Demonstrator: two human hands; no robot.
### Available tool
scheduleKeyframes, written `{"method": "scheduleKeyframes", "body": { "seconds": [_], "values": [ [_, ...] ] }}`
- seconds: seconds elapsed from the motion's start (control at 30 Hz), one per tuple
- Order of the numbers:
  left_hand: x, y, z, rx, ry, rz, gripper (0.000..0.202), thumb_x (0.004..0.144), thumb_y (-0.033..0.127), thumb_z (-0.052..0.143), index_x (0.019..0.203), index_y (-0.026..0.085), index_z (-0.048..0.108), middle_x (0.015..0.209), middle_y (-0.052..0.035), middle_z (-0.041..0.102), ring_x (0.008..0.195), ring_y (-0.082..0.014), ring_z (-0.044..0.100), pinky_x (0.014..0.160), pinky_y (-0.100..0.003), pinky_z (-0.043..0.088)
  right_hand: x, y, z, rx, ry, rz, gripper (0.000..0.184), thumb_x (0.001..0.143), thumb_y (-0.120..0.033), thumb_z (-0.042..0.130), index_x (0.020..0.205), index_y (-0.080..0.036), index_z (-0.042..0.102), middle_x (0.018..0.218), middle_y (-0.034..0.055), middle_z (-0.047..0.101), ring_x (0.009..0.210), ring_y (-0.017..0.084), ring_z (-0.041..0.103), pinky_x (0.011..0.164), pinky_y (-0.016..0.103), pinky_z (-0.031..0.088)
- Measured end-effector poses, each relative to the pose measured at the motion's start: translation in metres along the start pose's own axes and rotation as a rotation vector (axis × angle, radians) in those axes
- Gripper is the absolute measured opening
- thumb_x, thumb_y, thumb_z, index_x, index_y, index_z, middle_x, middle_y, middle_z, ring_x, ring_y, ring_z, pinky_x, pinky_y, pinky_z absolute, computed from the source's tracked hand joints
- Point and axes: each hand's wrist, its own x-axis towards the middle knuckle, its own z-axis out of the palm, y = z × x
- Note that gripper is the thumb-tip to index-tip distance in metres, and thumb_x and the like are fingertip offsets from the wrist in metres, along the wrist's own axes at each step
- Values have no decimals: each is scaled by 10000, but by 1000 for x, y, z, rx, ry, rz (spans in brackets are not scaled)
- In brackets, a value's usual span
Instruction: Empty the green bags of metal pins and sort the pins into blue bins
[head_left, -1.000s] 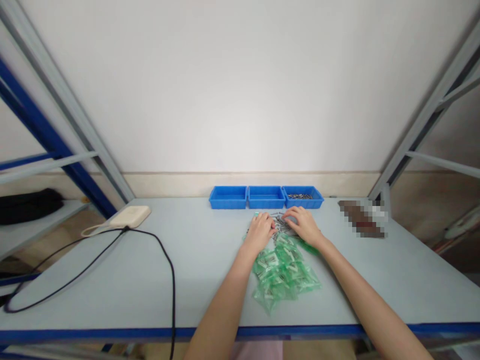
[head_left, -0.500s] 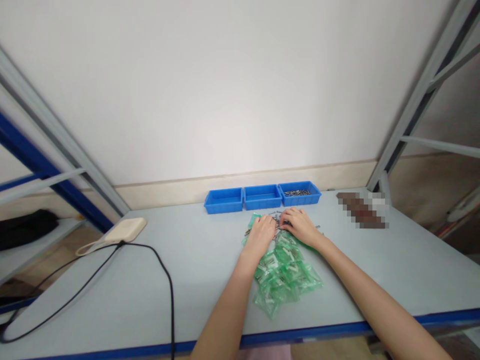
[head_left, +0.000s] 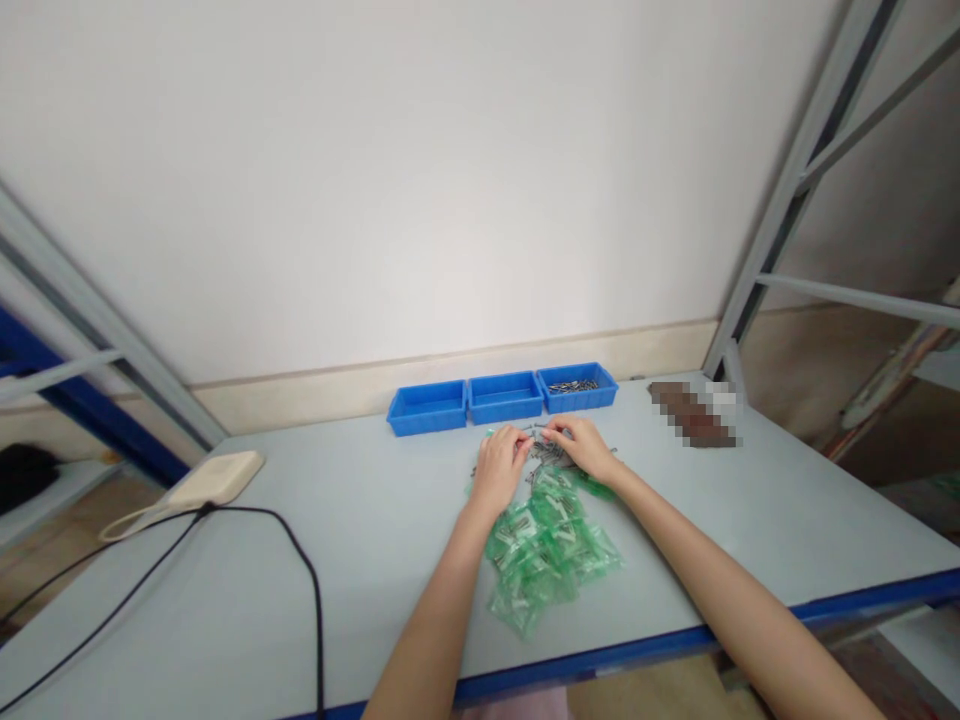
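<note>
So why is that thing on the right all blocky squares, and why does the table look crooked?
In the head view, the brown-and-white blocky patch is pixelated, so what lies there can't be told; also in the head view, the long blue front edge of the pale grey table slopes because the whole picture is tilted and wide-angle stretched.

Bright, even light fills my view and glows on the white wall [head_left: 420,200]; shadows are faint, the metal upright [head_left: 799,180] bows at the edge, and a pixelated patch [head_left: 694,415] hides detail.
</note>
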Motion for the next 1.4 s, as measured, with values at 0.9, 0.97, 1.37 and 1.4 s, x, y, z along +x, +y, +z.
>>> {"method": "scheduleKeyframes", "body": {
  "seconds": [0.9,0.97,1.37,1.4],
  "values": [
    [5,-7,1,-322,135,-121,398,873,445,356,571,191,405,532,29,434,548,-121,425,579,-237,306,-2,-15,5,462,-187,105,386,824,-495,521,658,-161,624,676,18,609,682,152,535,698,269,397],
    [5,-5,-1,-329,173,-122,422,872,463,360,550,191,390,513,37,405,532,-114,402,562,-235,297,-2,-15,6,461,-188,92,377,825,-488,523,692,-160,650,703,26,620,700,156,540,704,273,401],
    [4,-4,-1,-424,171,-134,360,878,429,386,613,191,439,509,50,458,499,-104,443,546,-218,327,-2,-16,8,464,-86,62,269,789,-420,587,743,-164,656,784,36,648,768,170,561,746,289,413],
    [4,-4,-1,-422,164,-138,374,879,430,381,594,192,426,499,49,449,493,-103,438,542,-219,321,-2,-17,7,466,-87,66,275,799,-422,573,741,-164,651,778,34,644,764,168,560,743,287,412]
  ]
}}
